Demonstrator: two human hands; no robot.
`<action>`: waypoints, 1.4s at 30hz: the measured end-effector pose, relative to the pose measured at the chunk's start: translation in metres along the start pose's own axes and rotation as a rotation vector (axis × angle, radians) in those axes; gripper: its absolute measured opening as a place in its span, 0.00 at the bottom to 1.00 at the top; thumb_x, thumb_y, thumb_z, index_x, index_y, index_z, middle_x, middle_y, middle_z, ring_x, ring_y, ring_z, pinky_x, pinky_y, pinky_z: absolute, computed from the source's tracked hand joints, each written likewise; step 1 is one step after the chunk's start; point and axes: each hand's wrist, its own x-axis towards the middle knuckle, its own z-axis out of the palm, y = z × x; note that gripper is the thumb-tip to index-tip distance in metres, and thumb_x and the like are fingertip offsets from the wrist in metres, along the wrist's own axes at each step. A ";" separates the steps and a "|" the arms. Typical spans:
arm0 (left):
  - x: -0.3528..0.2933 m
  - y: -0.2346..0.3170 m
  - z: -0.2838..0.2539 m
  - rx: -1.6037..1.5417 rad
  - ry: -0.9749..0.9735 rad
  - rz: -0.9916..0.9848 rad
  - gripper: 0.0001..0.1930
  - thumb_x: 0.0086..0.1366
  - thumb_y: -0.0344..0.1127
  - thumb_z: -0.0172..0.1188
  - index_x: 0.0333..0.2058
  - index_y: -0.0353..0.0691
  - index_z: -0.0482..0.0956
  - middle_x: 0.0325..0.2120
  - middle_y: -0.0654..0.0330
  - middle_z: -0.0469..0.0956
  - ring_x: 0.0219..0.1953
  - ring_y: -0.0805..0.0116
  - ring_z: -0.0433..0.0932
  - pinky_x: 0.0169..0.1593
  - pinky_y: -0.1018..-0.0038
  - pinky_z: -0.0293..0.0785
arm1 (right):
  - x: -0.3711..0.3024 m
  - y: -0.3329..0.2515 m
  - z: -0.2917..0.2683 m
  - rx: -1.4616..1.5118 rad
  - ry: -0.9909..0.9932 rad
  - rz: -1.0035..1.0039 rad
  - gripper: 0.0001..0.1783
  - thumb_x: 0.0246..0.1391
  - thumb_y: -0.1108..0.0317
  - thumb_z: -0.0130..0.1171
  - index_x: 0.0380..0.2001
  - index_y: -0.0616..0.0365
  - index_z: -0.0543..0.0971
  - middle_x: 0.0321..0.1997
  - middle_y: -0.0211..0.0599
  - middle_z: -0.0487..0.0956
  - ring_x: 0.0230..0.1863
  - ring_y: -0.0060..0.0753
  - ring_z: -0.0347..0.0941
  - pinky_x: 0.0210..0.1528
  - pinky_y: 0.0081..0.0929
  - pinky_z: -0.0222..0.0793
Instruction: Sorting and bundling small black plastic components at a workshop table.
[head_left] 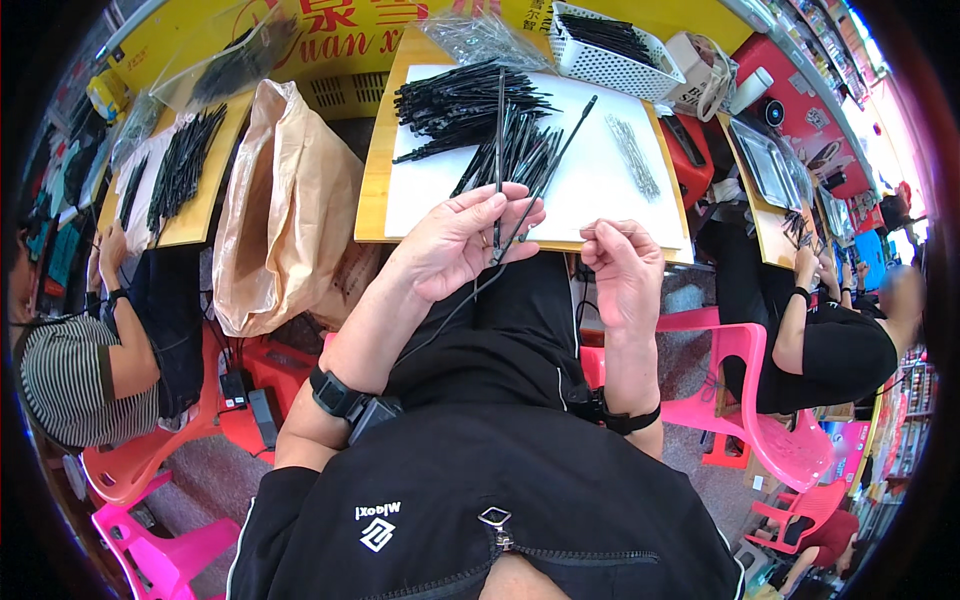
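Between the thumb and fingers of my left hand (455, 243) are two slim black rods (570, 145). One stands nearly upright in the view and the other slants up to the right. My right hand (622, 262) is raised at the near edge of the board, its thumb and fingertips pinched together. Whatever it holds, if anything, is too small to make out. Beyond my hands, a heap of black rods (450, 105) lies on a white sheet (590, 190). A bundle of thin silvery, clear-looking strips (632, 158) lies at the sheet's right.
A white perforated basket (625, 72) of black rods and a clear plastic bag (480, 42) stand at the far edge. Left of my wooden board (376, 190) is a large tan sack (290, 200). Co-workers sit on both sides, near a pink chair (745, 380).
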 end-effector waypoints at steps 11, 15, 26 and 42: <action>-0.003 -0.007 0.003 0.057 -0.103 -0.039 0.14 0.69 0.34 0.49 0.50 0.37 0.71 0.47 0.56 0.76 0.53 0.68 0.73 0.53 0.61 0.73 | 0.005 0.017 0.009 0.107 -0.083 0.213 0.05 0.54 0.74 0.59 0.33 0.63 0.78 0.28 0.37 0.80 0.26 0.23 0.76 0.31 0.17 0.73; -0.004 -0.009 0.003 0.054 -0.094 -0.019 0.14 0.69 0.34 0.48 0.51 0.36 0.70 0.48 0.51 0.75 0.49 0.65 0.77 0.52 0.59 0.76 | 0.006 0.018 0.010 0.091 -0.076 0.232 0.05 0.54 0.73 0.59 0.34 0.62 0.78 0.28 0.36 0.80 0.26 0.22 0.76 0.31 0.18 0.73; -0.006 -0.013 0.002 0.102 -0.108 0.033 0.15 0.69 0.34 0.48 0.52 0.36 0.70 0.48 0.53 0.76 0.49 0.66 0.77 0.52 0.58 0.76 | 0.008 0.024 0.001 0.085 -0.059 0.256 0.07 0.55 0.73 0.59 0.37 0.62 0.78 0.30 0.37 0.81 0.29 0.23 0.77 0.33 0.19 0.73; -0.005 -0.018 0.002 0.141 -0.177 0.066 0.14 0.69 0.33 0.47 0.51 0.36 0.71 0.48 0.52 0.76 0.49 0.64 0.76 0.52 0.58 0.75 | 0.007 0.024 0.001 0.092 -0.086 0.297 0.05 0.55 0.73 0.58 0.35 0.62 0.78 0.30 0.35 0.80 0.28 0.23 0.76 0.34 0.19 0.74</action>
